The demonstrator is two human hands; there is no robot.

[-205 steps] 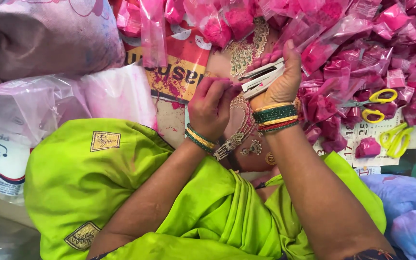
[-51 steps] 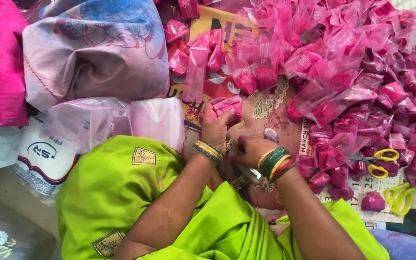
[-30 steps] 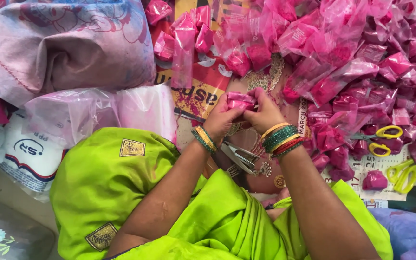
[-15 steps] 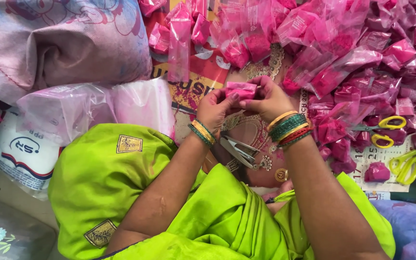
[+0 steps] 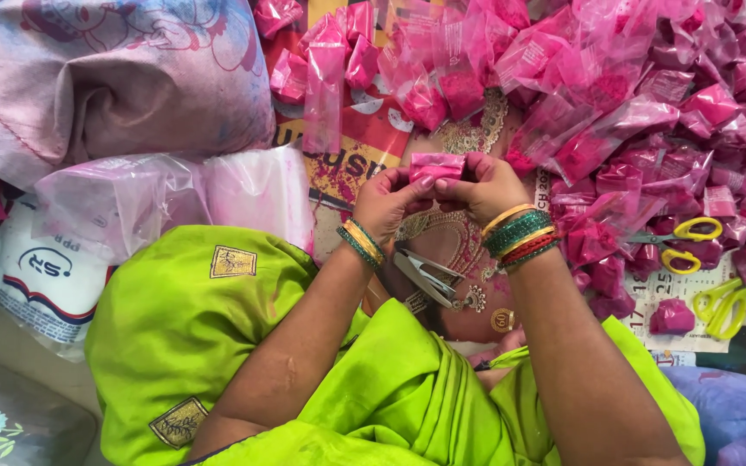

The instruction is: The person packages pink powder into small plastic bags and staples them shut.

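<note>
Above the metal stapler (image 5: pixel 429 278), we pinch a small pink powder packet (image 5: pixel 436 165) between both hands: left hand (image 5: pixel 390 200) and right hand (image 5: pixel 483 186) closed on its ends, long axis running left-right, equally near both.

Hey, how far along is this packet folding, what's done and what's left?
Done: a large heap of filled pink packets covers the surface ahead. In hand: the left hand and right hand together pinch one small pink packet at its top edge. A stapler lies under the wrists, two scissors to the right. What's left can't be told; no unfilled supply shows clearly.
</note>
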